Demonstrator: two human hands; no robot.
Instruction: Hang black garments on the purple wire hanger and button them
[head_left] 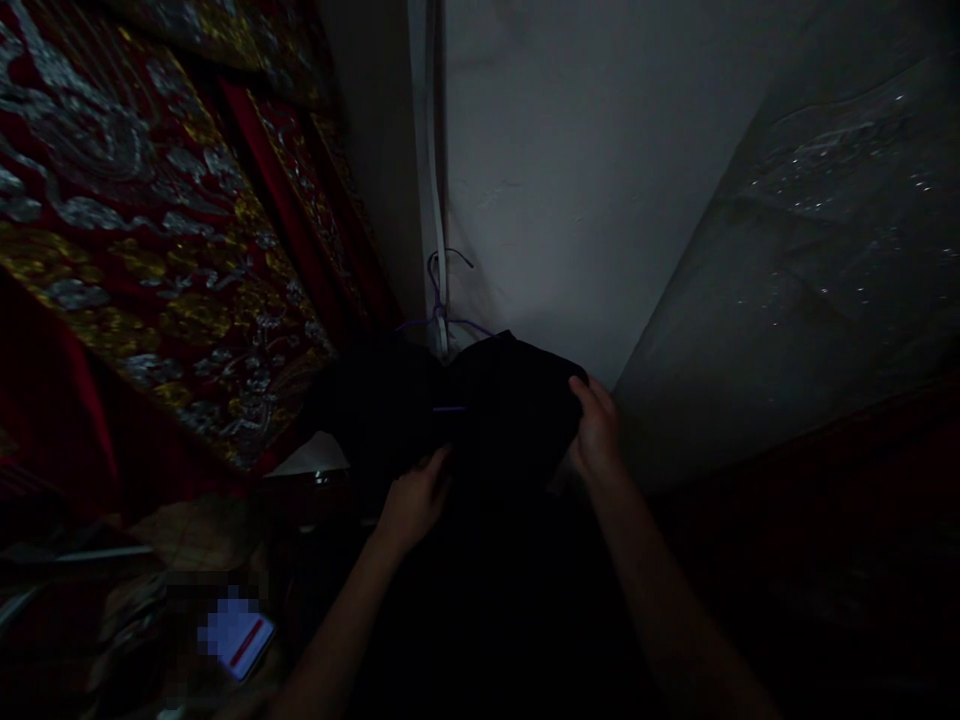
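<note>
A black garment (pixel 517 420) hangs on a thin purple hanger (pixel 437 318) against the wall, very dark, so its exact kind does not show. My right hand (pixel 598 425) grips the garment's right edge at the shoulder or sleeve, thumb on the front. Lower down and to the left, my left hand (pixel 416 500) pinches the front of the cloth near its middle, fingertips partly lost in the dark fabric. The hanger's hook rises beside a pale cord (pixel 441 200). A short purple piece of the hanger's bar shows through the neck opening.
Red cloth with gold and silver embroidery (pixel 187 230) hangs at the left. A grey wall (pixel 570 150) stands behind the garment, and a shiny clear plastic sheet (pixel 810 230) covers the right side. A lit phone (pixel 244 645) shows at lower left, among dim clutter.
</note>
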